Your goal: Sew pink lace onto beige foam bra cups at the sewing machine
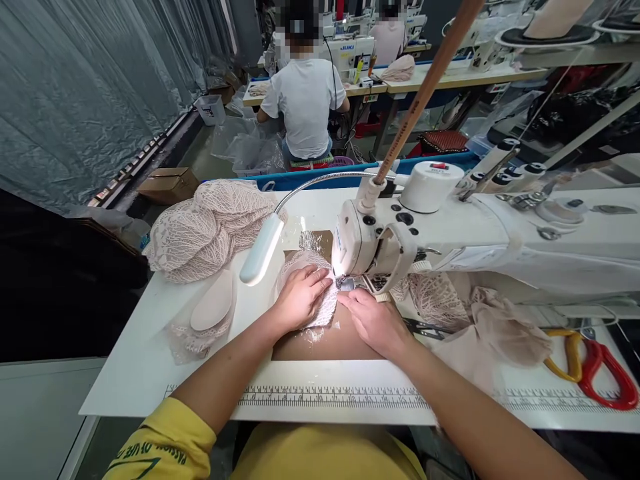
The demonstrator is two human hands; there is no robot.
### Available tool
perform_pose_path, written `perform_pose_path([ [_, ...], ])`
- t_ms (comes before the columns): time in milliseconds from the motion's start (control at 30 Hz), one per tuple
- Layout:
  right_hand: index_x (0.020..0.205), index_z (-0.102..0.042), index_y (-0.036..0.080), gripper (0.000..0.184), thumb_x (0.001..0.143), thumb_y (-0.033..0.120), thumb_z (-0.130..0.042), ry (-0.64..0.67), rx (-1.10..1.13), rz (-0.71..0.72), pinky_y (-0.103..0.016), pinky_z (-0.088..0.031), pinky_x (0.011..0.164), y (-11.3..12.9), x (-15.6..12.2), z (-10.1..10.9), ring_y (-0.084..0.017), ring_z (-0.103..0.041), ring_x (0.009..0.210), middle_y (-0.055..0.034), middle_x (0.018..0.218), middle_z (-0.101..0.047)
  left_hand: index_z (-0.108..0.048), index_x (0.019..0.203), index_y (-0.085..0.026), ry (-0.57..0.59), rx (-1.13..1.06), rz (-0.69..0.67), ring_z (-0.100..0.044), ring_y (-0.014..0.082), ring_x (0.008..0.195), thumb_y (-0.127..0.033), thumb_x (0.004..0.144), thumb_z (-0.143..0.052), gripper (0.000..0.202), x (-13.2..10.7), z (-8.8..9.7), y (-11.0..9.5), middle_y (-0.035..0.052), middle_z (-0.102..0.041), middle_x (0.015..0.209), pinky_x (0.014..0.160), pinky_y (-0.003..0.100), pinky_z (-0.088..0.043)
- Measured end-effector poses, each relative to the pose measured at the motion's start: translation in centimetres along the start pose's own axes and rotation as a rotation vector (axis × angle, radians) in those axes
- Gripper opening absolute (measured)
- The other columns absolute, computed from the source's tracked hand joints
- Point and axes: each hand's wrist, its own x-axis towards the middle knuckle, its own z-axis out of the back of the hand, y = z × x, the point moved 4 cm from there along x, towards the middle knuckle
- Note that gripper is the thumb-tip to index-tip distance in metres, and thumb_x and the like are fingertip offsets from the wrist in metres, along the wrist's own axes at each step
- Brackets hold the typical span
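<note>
A piece of pale pink lace fabric [326, 308] lies under the needle area of a white sewing machine [353, 240]. My left hand [303, 297] rests on it, fingers stretched out and flat, just left of the presser foot [343, 283]. Close to the foot on the right, my right hand [373, 319] has its thumb and index finger together at the lace edge; its other fingers are curled under. A brown board [300, 348] lies beneath both hands. The needle tip itself is hard to make out.
Stacked lace pieces [200, 227] and a bag with a pale cup [214, 307] lie left. A lamp [263, 250] arches above. To the right are dark snips [425, 328], sheer fabric [505, 327] and red-handled scissors [607, 377]. A person [305, 100] sits ahead.
</note>
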Motion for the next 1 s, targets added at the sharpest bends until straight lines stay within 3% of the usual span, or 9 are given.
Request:
perform_pose_path([
  [167, 0.118, -0.063, 0.019, 0.039, 0.088, 0.012, -0.04, -0.015, 0.004, -0.004, -0.027, -0.042, 0.065, -0.1, 0.0, -0.2, -0.018, -0.06, 0.079, -0.0057, 0.092, -0.066, -0.054, 0.128, -0.017, 0.051, 0.089, 0.049, -0.042, 0.0324, 0.123, -0.022, 0.088, -0.042, 0.042, -0.3, 0.6, -0.3, 0.0126, -0.052, 0.134, 0.097, 0.049, -0.039],
  [333, 0.115, -0.065, 0.02, 0.036, 0.089, 0.017, -0.04, -0.035, 0.01, 0.011, -0.028, -0.045, 0.066, -0.1, 0.1, -0.3, -0.018, -0.061, 0.076, -0.0063, 0.09, -0.067, -0.054, 0.124, -0.02, 0.129, 0.192, 0.22, -0.042, 0.0331, 0.121, -0.024, 0.085, -0.046, 0.04, -0.9, 2.0, -0.7, 0.0102, -0.052, 0.132, 0.095, 0.05, -0.039],
  [500, 0.113, -0.066, 0.018, 0.037, 0.09, 0.018, -0.037, -0.067, 0.023, 0.062, -0.03, -0.048, 0.071, -0.2, 0.1, -0.2, -0.019, -0.063, 0.078, -0.0083, 0.093, -0.067, -0.054, 0.122, -0.02, 0.156, 0.117, 0.367, -0.045, 0.0296, 0.12, -0.038, 0.087, -0.049, 0.039, -5.1, 5.7, -0.6, 0.0113, -0.053, 0.129, 0.098, 0.045, -0.041],
  [600, 0.112, -0.066, 0.017, 0.036, 0.091, 0.02, -0.037, -0.072, 0.024, 0.087, -0.032, -0.05, 0.073, -0.3, 0.0, -0.4, -0.021, -0.065, 0.08, -0.0092, 0.092, -0.068, -0.045, 0.133, -0.019, 0.017, 0.136, 0.473, -0.034, 0.0317, 0.133, -0.049, 0.084, -0.054, 0.058, -10.3, 8.1, 0.7, 0.0134, -0.041, 0.143, 0.108, 0.048, -0.032],
  [667, 0.112, -0.066, 0.017, 0.037, 0.091, 0.021, -0.037, -0.071, 0.04, 0.094, -0.034, -0.051, 0.074, -0.4, -0.1, -0.5, -0.022, -0.065, 0.082, -0.0098, 0.094, -0.068, -0.046, 0.133, -0.017, -0.088, 0.159, 0.629, -0.035, 0.0335, 0.132, -0.049, 0.081, -0.058, 0.063, -14.4, 9.2, 2.3, 0.0149, -0.044, 0.141, 0.109, 0.051, -0.031],
  [800, 0.108, -0.068, 0.02, 0.035, 0.09, 0.026, -0.038, -0.048, 0.176, 0.076, -0.038, -0.053, 0.076, -0.4, -0.1, 0.2, -0.023, -0.065, 0.088, -0.0091, 0.101, -0.068, -0.064, 0.11, -0.015, -0.267, -0.015, 0.876, -0.054, 0.0319, 0.114, -0.036, 0.082, -0.054, 0.037, -21.4, 10.3, 4.3, 0.0132, -0.062, 0.119, 0.1, 0.049, -0.041],
  [900, 0.106, -0.069, 0.023, 0.03, 0.089, 0.035, -0.047, 0.028, 0.404, 0.049, -0.039, -0.052, 0.085, 0.1, -0.3, 1.5, -0.024, -0.063, 0.098, -0.0084, 0.11, -0.067, -0.065, 0.107, -0.014, -0.482, -0.458, 0.992, -0.063, 0.0276, 0.096, -0.044, 0.084, -0.053, 0.039, -23.5, 10.7, 3.0, 0.0096, -0.069, 0.101, 0.088, 0.043, -0.05],
  [1000, 0.111, -0.067, 0.022, 0.036, 0.085, 0.043, -0.057, 0.205, 0.746, -0.043, -0.039, -0.053, 0.082, 1.2, -0.9, 2.4, -0.025, -0.063, 0.098, -0.0106, 0.113, -0.066, -0.065, 0.108, -0.012, -0.618, -0.937, 0.94, -0.066, 0.026, 0.087, -0.051, 0.079, -0.061, 0.049, -21.9, 10.0, -0.4, 0.0104, -0.071, 0.096, 0.076, 0.038, -0.054],
])
